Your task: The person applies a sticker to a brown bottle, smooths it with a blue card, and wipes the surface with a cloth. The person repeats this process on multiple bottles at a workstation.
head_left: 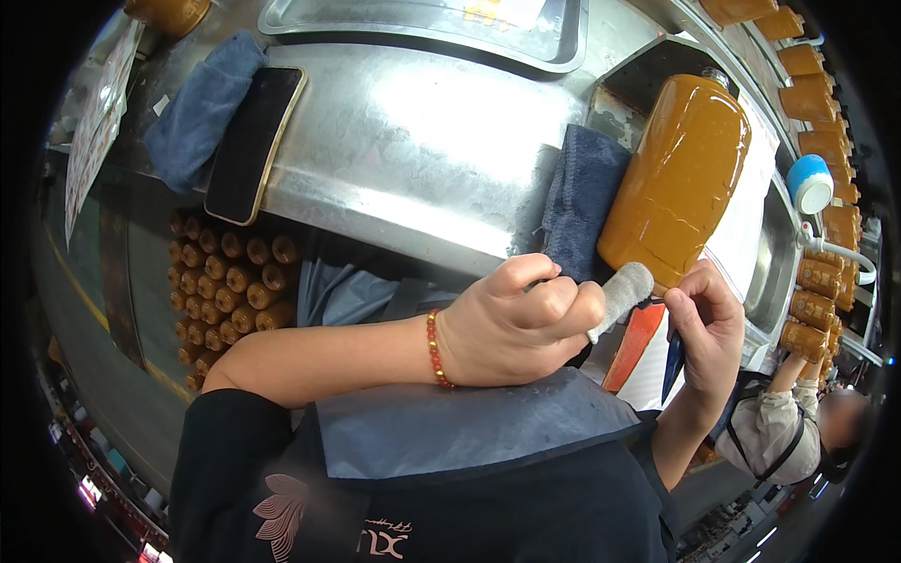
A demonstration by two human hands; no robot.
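Observation:
A glossy caramel-brown bottle (680, 164) lies tilted in front of me on the right, its neck pointing away. My left hand (526, 324) is closed beside the bottle's near end, fingers curled. A grey fabric finger cover (623, 293) on one of its fingers reaches toward the bottle's base. At the base's right corner my right hand (709, 324) is closed, thumb and fingers pinched together. What either hand holds, if anything, is too small or hidden to make out. A folded dark blue towel (582, 188) lies left of the bottle.
A phone (255, 145) and a blue cloth (206, 108) lie at the bench's left end. Beyond the metal bench (413, 131) sits a metal tray (422, 33). Several brown bottles (230, 281) are stacked below left. A co-worker (774, 427) stands at the right near brown vessels (812, 305).

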